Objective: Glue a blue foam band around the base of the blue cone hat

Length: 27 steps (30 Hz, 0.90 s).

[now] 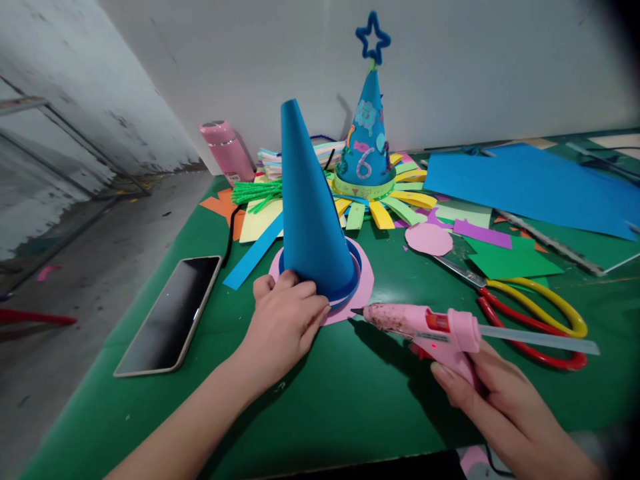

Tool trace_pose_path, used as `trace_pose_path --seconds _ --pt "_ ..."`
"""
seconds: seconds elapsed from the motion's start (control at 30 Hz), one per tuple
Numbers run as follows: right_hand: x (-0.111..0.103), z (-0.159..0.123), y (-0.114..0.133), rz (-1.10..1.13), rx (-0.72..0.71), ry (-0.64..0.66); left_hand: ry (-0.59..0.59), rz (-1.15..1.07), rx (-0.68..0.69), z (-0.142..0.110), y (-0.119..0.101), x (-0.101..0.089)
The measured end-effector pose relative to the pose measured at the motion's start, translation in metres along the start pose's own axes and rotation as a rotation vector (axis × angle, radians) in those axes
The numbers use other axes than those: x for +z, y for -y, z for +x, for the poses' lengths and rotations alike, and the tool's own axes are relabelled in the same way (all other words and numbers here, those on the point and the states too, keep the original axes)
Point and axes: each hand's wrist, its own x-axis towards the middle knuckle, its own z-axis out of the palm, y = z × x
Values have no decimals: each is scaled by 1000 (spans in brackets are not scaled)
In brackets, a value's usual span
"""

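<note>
A tall blue paper cone [311,207] stands on the green table, its base circled by a blue paper band [356,267]. Beneath them lies a pink paper ring [367,280]. My left hand [287,313] grips the near lower edge of the cone with curled fingers; the fingertips are partly hidden. In my right hand [500,400] is a pink glue gun [417,323] with a clear glue stick [540,339] out of its back. The gun's dark nozzle points left, close to the pink ring's right edge.
Behind stands a decorated blue party hat [367,150] with a star on top. A phone [173,313] lies left, a pink bottle [227,152] behind it. Scissors [530,327], green pipe cleaners [257,192], a pink paper disc [429,239] and blue sheet [530,187] lie around.
</note>
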Motion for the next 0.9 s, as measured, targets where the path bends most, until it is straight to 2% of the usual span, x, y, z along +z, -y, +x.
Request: trace_pose_path --seconds 0.17,0.3,0.53,0.77,0.9 --pt "0 0 1 32 20 15 -14 31 -19 -1 -6 0" --pt "-1 2 3 56 14 28 27 56 -37 3 -11 0" --pt "-2 2 4 82 15 0 18 20 -32 6 -10 -1" --pt "-2 4 3 85 25 27 19 35 -37 7 -11 1" --pt "-1 3 3 87 38 17 -49 -10 -31 2 -10 -2"
